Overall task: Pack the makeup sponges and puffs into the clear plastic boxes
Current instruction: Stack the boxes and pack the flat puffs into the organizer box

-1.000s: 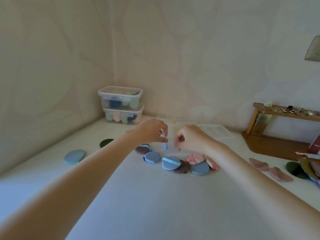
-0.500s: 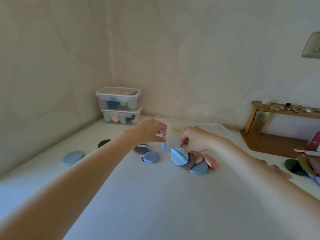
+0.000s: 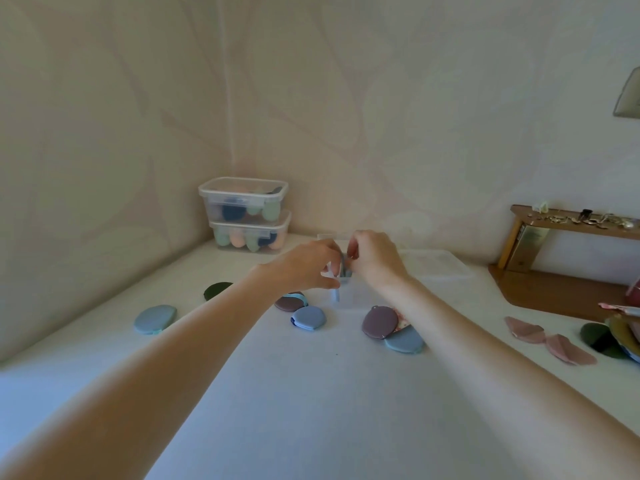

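Blue puff (image 3: 344,270) stands edgewise, pinched between left hand (image 3: 304,268) and right hand (image 3: 375,259); clear box (image 3: 349,299) at six o'clock below is barely discernible; grip details blur.

White table (image 3: 311,410) has puffs scattered all over: a light blue puff (image 3: 155,319) and dark green puff (image 3: 216,290) at left, a purple puff (image 3: 379,322) mid-table, pink puffs (image 3: 550,339) at right. Two stacked clear boxes (image 3: 246,216) sit in the back corner, wooden shelf (image 3: 568,258) far right.
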Available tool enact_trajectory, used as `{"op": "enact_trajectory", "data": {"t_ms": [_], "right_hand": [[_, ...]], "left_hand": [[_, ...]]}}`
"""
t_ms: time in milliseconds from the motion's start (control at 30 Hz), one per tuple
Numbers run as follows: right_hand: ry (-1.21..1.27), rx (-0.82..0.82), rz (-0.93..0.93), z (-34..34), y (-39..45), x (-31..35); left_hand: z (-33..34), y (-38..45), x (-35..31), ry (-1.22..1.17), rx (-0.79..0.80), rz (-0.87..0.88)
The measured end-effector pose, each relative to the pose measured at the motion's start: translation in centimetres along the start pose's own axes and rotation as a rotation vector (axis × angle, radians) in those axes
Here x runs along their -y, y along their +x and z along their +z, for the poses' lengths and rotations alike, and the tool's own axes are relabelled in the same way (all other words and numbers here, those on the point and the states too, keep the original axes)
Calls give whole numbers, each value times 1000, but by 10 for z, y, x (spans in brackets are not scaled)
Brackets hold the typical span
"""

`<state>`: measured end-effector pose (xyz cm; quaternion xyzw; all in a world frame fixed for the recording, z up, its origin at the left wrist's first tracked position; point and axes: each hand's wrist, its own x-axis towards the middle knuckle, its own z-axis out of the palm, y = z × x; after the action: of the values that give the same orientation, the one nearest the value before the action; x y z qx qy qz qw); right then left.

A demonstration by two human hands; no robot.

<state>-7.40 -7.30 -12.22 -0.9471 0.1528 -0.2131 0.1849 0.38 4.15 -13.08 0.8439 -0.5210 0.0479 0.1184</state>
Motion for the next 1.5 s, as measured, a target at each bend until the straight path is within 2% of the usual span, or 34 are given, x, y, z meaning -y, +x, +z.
{"op": "enact_trajectory", "data": {"t_ms": [133,300,367,433,467,567,633,800,867,967,1000,1067,1167,1333,1500], "right_hand": [[-122,26,-52,12,-7,4],[52,257,-15,-3,-1,-2],[114,199,-18,-21,-3,-7],[59,140,-44,-38,-5,-16],[-12,195,-52,-44,-8,-20],[-248,499,-11,-42,-25,-28],[-245,552,1,-31,-34,-34],[-155,489,-127,-29,-35,-36],[38,409,-101,-38,-25,-30],[309,61,-35,-44,-8,-16],[323,-35,-29,-40,-4,-9],[270,-115,-28,-25,0,3],[136,-80,7,-2,1,14],[85,-40,101,3,7,10],[151,149,118,-2,12,3]], "left_hand": [[1,-1,0,-4,4,30],[-1,-3,-3,-37,42,-37],[-3,-3,-4,-37,66,-36],[-4,-3,-5,-40,84,-27],[-4,-3,-5,-44,92,-28],[-5,-4,-7,-22,91,-34],[-5,-4,-8,-5,87,-51],[-2,-4,-8,8,62,-61],[0,-5,-8,7,52,-60],[1,-5,-6,2,46,-56],[0,-4,-6,2,52,-52],[-1,-3,-7,6,59,-50],[-1,-3,-9,18,57,-63],[0,-4,-8,0,41,-43],[2,-2,-4,7,55,-31]]}}
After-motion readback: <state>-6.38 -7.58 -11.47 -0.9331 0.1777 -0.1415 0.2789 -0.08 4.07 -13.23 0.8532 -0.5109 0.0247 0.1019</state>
